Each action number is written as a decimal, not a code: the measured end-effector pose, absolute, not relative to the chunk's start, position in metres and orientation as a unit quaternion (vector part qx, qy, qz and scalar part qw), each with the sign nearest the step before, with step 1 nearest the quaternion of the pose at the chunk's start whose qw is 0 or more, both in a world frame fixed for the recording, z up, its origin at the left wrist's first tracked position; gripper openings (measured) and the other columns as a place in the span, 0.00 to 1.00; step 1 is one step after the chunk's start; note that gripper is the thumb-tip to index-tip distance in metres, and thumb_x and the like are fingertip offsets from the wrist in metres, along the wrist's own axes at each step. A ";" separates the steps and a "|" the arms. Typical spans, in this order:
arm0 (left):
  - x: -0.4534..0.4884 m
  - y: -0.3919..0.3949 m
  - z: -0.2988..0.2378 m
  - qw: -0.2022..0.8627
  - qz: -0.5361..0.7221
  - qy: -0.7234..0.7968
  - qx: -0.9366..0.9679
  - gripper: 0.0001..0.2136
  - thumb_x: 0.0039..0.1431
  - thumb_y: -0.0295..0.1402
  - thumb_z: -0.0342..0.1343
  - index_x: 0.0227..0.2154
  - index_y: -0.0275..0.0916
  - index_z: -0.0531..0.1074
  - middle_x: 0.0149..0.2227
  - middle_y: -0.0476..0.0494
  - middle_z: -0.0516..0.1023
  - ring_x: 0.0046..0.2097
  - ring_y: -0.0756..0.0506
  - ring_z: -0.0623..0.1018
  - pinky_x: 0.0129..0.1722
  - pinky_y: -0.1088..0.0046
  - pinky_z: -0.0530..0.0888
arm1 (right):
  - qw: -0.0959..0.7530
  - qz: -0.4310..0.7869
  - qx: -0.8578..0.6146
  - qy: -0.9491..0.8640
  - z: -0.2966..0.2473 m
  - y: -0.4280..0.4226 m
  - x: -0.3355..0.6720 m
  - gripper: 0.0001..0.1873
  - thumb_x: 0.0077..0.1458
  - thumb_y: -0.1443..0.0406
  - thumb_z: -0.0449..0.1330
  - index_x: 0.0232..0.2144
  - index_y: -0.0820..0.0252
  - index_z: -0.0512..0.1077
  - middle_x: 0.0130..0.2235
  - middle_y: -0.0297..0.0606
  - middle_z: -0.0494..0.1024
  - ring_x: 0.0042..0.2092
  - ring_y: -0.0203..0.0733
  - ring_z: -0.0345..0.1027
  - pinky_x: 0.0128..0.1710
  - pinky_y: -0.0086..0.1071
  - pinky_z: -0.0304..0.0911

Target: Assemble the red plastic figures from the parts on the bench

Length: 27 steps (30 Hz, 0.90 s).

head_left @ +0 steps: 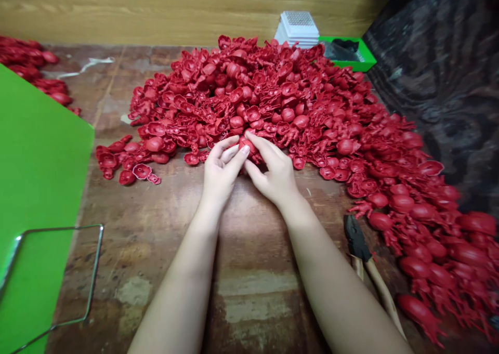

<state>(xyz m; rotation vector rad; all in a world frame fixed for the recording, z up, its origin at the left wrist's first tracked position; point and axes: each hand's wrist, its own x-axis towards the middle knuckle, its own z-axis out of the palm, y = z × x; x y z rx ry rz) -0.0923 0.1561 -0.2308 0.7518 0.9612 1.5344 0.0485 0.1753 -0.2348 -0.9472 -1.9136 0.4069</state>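
A big heap of small red plastic parts (280,99) covers the far and right side of the worn wooden table (249,271). At the heap's near edge my left hand (220,169) and my right hand (273,172) meet, fingertips pinched together on one red part (245,145). Both hands curl around it from either side. Most of the part is hidden by my fingers.
A green bin (35,187) with a wire handle (91,271) stands at the left. More red parts (27,63) lie far left. A white ribbed block (298,29) and a green tray (351,55) sit at the back. A wooden-handled tool (364,255) lies at the right, beside dark cloth (440,73).
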 end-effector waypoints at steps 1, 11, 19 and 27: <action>-0.092 0.156 -0.231 0.545 0.655 0.413 0.320 0.22 0.47 0.45 0.80 0.44 0.45 0.84 0.45 0.44 0.89 0.49 0.42 0.87 0.56 0.63 0.82 | 0.475 0.189 -0.381 -0.770 -0.235 0.176 0.049 0.26 0.66 0.63 0.61 0.65 0.53 0.73 0.64 0.44 0.80 0.64 0.52 0.76 0.68 0.48 0.69; -0.100 0.155 -0.234 0.521 0.664 0.402 0.355 0.18 0.55 0.45 0.76 0.48 0.49 0.87 0.55 0.44 0.87 0.60 0.39 0.83 0.66 0.59 0.76 | 0.516 0.467 -0.366 -0.618 -0.239 0.179 0.043 0.26 0.60 0.50 0.71 0.57 0.53 0.80 0.57 0.42 0.85 0.54 0.51 0.84 0.60 0.46 0.79; -0.100 0.154 -0.232 0.524 0.658 0.409 0.354 0.16 0.54 0.44 0.76 0.45 0.48 0.88 0.55 0.43 0.86 0.62 0.38 0.81 0.67 0.58 0.75 | 0.503 0.455 -0.376 -0.631 -0.236 0.181 0.043 0.25 0.61 0.45 0.69 0.51 0.55 0.80 0.54 0.43 0.87 0.54 0.49 0.83 0.59 0.43 0.78; -0.103 0.158 -0.232 0.499 0.613 0.488 0.370 0.26 0.50 0.51 0.76 0.50 0.46 0.85 0.55 0.41 0.86 0.58 0.39 0.83 0.62 0.61 0.77 | 0.506 0.380 -0.416 -0.653 -0.233 0.185 0.039 0.24 0.67 0.45 0.62 0.49 0.56 0.80 0.50 0.44 0.88 0.50 0.49 0.83 0.53 0.41 0.79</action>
